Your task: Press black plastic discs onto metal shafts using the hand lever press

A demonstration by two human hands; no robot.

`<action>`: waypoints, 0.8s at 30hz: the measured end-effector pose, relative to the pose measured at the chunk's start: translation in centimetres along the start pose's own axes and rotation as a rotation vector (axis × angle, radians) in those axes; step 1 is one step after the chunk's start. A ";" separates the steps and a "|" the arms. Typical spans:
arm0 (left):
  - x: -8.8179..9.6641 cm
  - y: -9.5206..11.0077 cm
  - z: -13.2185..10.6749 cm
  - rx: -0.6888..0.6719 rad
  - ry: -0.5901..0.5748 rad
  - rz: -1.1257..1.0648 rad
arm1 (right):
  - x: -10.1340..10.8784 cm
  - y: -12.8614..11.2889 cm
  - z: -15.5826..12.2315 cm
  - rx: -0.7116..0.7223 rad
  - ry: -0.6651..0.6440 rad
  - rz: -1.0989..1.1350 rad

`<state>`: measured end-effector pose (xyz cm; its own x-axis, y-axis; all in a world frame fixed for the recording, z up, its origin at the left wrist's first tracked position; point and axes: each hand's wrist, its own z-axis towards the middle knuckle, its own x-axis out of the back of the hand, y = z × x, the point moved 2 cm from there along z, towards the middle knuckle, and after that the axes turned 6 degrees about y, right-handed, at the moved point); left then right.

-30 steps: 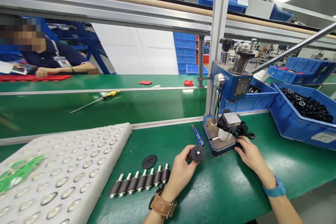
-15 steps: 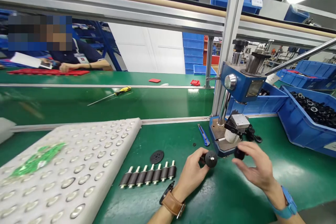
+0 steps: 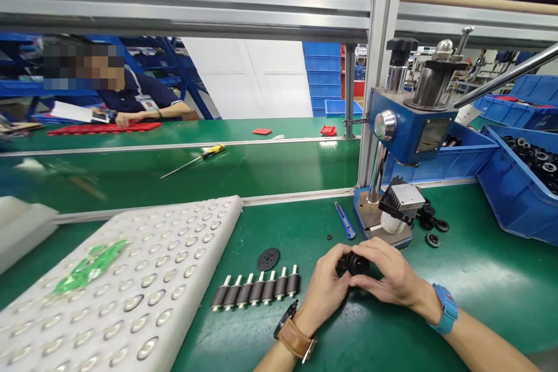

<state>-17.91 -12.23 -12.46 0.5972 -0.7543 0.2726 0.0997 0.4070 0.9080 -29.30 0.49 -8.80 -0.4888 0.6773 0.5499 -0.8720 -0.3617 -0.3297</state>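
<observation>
A black round wheel-like part (image 3: 358, 264) is gripped between both hands over the green bench. My left hand (image 3: 326, 286) is closed on it from the left, a brown-strapped watch on that wrist. From the right, the thumb and fingers of my right hand (image 3: 390, 275) pinch its front, which shows a ringed black face. Whether the front piece is seated or only touching cannot be told. Left of my hands stand several dark rollers with white shafts (image 3: 257, 290) in a row. Behind them lies a black disc with holes (image 3: 268, 258).
A blue hand press (image 3: 412, 128) stands behind my hands, a blue cutter (image 3: 345, 221) beside its base. Black rings (image 3: 433, 239) lie at its right, near a blue bin (image 3: 514, 197). White foam tray (image 3: 209, 279) is at left. A co-worker (image 3: 143, 96) sits across the bench.
My right hand has moved left with its small black piece and brought it against the part in my left hand. The camera view has shifted slightly.
</observation>
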 end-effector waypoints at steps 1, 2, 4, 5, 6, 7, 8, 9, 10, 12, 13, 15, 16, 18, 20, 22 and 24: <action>-0.1 0.0 0.0 0.012 -0.001 0.007 | 0.3 -0.1 0.0 -0.018 0.026 -0.004; -0.1 0.0 0.0 0.022 -0.004 0.016 | 0.6 -0.1 0.0 -0.034 0.050 -0.016; -0.1 0.0 0.0 0.033 0.002 0.043 | 0.9 -0.3 0.1 -0.059 0.090 -0.053; 0.0 -0.1 0.0 0.034 0.010 0.063 | 1.0 -0.4 0.1 -0.078 0.112 -0.066; 0.0 -0.1 -0.1 0.033 0.022 0.085 | 1.1 -0.4 0.2 -0.102 0.135 -0.070; 0.0 -0.1 -0.1 0.030 0.037 0.107 | 1.1 -0.4 0.2 -0.137 0.156 -0.062; 0.1 -0.1 -0.1 0.022 0.055 0.129 | 1.1 -0.4 0.2 -0.182 0.174 -0.047; 0.2 -0.1 -0.2 0.008 0.074 0.148 | 1.1 -0.3 0.1 -0.233 0.192 -0.028; 0.2 -0.1 -0.2 -0.011 0.093 0.167 | 1.0 -0.2 0.1 -0.285 0.206 -0.011; 0.4 0.1 -0.2 -0.061 0.131 0.206 | 1.0 0.1 -0.1 -0.369 0.226 0.014; 0.5 0.1 -0.2 -0.089 0.146 0.226 | 1.0 0.3 -0.2 -0.401 0.233 0.025; 0.7 0.3 -0.2 -0.141 0.176 0.274 | 0.9 0.6 -0.4 -0.446 0.243 0.055; 0.7 0.4 -0.2 -0.166 0.188 0.298 | 0.8 0.8 -0.5 -0.467 0.244 0.072; 0.9 0.6 -0.2 -0.199 0.202 0.336 | 0.5 1.0 -0.8 -0.507 0.240 0.095; 1.0 0.7 -0.2 -0.209 0.209 0.347 | 0.2 1.2 -1.1 -0.527 0.230 0.098; 1.0 0.7 -0.1 -0.200 0.210 0.321 | 0.0 1.3 -1.2 -0.524 0.220 0.088; 1.1 0.6 0.0 -0.171 0.212 0.267 | 0.0 1.3 -1.1 -0.510 0.214 0.076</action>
<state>-17.20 -12.80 -11.66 0.7696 -0.4943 0.4042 0.0389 0.6681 0.7430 -30.42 0.70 -10.10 -0.4878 0.7958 0.3590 -0.6858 -0.0948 -0.7216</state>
